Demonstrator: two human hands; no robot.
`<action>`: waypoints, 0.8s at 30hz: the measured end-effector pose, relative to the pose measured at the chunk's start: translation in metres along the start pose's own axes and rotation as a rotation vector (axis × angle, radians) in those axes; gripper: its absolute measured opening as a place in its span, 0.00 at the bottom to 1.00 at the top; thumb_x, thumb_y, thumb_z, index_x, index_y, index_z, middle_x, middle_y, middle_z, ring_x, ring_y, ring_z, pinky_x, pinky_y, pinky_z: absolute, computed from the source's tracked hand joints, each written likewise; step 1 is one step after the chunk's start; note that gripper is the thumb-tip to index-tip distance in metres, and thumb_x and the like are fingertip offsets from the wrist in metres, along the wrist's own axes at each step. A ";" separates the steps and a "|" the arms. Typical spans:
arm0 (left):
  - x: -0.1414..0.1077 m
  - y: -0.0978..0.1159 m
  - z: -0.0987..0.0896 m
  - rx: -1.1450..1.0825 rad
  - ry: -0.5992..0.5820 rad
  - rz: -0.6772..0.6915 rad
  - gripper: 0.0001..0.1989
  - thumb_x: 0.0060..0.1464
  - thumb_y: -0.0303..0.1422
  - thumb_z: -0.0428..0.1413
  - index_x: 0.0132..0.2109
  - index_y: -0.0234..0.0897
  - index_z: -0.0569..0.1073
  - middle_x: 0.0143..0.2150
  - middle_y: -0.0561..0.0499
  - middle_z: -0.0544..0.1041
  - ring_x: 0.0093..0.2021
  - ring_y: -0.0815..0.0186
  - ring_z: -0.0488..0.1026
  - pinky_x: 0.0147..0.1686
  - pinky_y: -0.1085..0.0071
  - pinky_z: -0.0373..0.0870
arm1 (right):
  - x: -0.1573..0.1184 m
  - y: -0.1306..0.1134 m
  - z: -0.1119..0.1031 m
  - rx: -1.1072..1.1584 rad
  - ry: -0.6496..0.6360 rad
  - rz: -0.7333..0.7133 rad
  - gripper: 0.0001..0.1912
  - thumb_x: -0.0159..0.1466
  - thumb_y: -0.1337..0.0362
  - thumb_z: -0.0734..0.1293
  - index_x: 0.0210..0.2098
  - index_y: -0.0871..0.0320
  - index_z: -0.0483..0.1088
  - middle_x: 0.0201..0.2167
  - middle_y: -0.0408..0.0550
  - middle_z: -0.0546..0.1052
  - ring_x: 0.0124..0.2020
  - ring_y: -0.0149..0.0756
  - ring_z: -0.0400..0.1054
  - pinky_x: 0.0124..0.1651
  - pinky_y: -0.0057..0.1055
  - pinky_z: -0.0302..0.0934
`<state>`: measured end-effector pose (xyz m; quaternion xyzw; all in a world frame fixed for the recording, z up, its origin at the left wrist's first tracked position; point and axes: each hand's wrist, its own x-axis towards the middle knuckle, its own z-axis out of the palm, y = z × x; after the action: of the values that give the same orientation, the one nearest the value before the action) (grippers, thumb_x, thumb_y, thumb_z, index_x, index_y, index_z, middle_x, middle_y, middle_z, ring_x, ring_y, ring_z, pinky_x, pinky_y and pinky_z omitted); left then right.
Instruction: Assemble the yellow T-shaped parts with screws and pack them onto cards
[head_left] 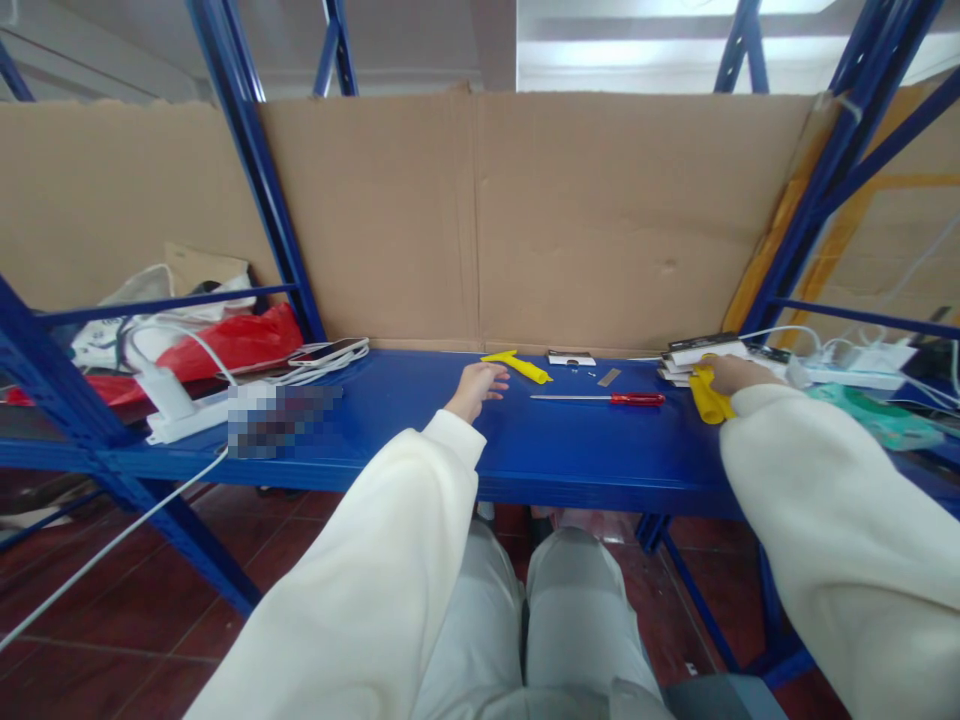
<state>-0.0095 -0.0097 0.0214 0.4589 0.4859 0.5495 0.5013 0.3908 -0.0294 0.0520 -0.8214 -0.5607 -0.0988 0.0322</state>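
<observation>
With sleeves (397, 540) outstretched, curling left hand (478, 388) loosely, holding nothing, near a yellow piece (531, 370) on the counter (405, 385); reaching wide with right hand (739, 374), grasping another yellow piece (709, 397) beside boxes (684, 358).

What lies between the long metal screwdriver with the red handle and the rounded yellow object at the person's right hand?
In the head view, only bare blue shelf separates the screwdriver from the yellow object.
</observation>
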 end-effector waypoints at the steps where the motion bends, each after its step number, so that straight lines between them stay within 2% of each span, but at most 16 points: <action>1: 0.000 0.000 0.000 0.001 -0.004 -0.002 0.07 0.51 0.21 0.59 0.27 0.35 0.74 0.27 0.48 0.78 0.23 0.69 0.72 0.24 0.75 0.67 | -0.004 -0.003 -0.002 -0.014 -0.031 0.018 0.31 0.61 0.77 0.60 0.63 0.59 0.69 0.57 0.70 0.74 0.52 0.53 0.74 0.46 0.41 0.65; 3: 0.000 0.001 0.000 -0.002 -0.009 -0.008 0.07 0.51 0.21 0.60 0.27 0.35 0.74 0.27 0.48 0.78 0.23 0.69 0.73 0.24 0.75 0.67 | -0.013 -0.008 -0.006 -0.010 -0.031 0.018 0.29 0.63 0.76 0.58 0.63 0.60 0.68 0.60 0.72 0.70 0.55 0.55 0.71 0.47 0.43 0.65; 6: 0.001 0.000 0.000 -0.002 -0.014 -0.017 0.06 0.48 0.22 0.62 0.28 0.35 0.74 0.26 0.48 0.78 0.24 0.68 0.74 0.25 0.75 0.68 | -0.018 -0.009 -0.007 0.001 0.026 0.018 0.25 0.64 0.74 0.57 0.59 0.63 0.71 0.58 0.76 0.70 0.54 0.56 0.71 0.46 0.46 0.65; 11: 0.003 -0.003 0.001 0.021 0.012 0.009 0.03 0.47 0.24 0.62 0.29 0.35 0.76 0.27 0.49 0.79 0.24 0.69 0.74 0.24 0.76 0.68 | -0.009 -0.001 0.004 0.040 0.069 0.010 0.24 0.63 0.72 0.58 0.56 0.64 0.72 0.55 0.77 0.70 0.51 0.60 0.70 0.45 0.50 0.64; 15: 0.001 -0.001 0.002 0.033 0.023 0.005 0.05 0.49 0.23 0.61 0.28 0.34 0.75 0.27 0.48 0.79 0.23 0.69 0.73 0.23 0.75 0.68 | -0.003 -0.001 0.010 0.095 0.036 0.051 0.25 0.64 0.71 0.57 0.58 0.64 0.71 0.57 0.78 0.69 0.55 0.64 0.68 0.49 0.53 0.64; 18: 0.001 0.000 0.001 0.032 0.013 -0.002 0.07 0.50 0.21 0.59 0.27 0.34 0.74 0.27 0.48 0.78 0.22 0.70 0.72 0.24 0.75 0.67 | -0.002 -0.005 0.011 0.140 0.026 0.098 0.24 0.65 0.70 0.57 0.58 0.66 0.70 0.59 0.79 0.68 0.61 0.67 0.63 0.54 0.61 0.60; 20: 0.001 0.000 0.001 0.024 0.017 0.007 0.07 0.49 0.21 0.59 0.27 0.35 0.74 0.26 0.48 0.78 0.22 0.69 0.72 0.24 0.75 0.67 | 0.000 -0.009 0.012 0.155 0.045 0.112 0.22 0.65 0.69 0.58 0.56 0.63 0.71 0.60 0.78 0.67 0.65 0.69 0.58 0.57 0.68 0.56; 24: 0.000 0.001 0.000 0.006 0.027 0.023 0.07 0.49 0.21 0.59 0.26 0.35 0.73 0.25 0.49 0.77 0.22 0.69 0.72 0.23 0.76 0.66 | 0.004 -0.014 0.018 0.154 0.069 0.091 0.20 0.66 0.67 0.59 0.55 0.58 0.71 0.65 0.73 0.63 0.69 0.70 0.50 0.55 0.75 0.53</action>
<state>-0.0092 -0.0100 0.0223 0.4586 0.4889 0.5598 0.4871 0.3815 -0.0175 0.0348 -0.8372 -0.5273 -0.0821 0.1192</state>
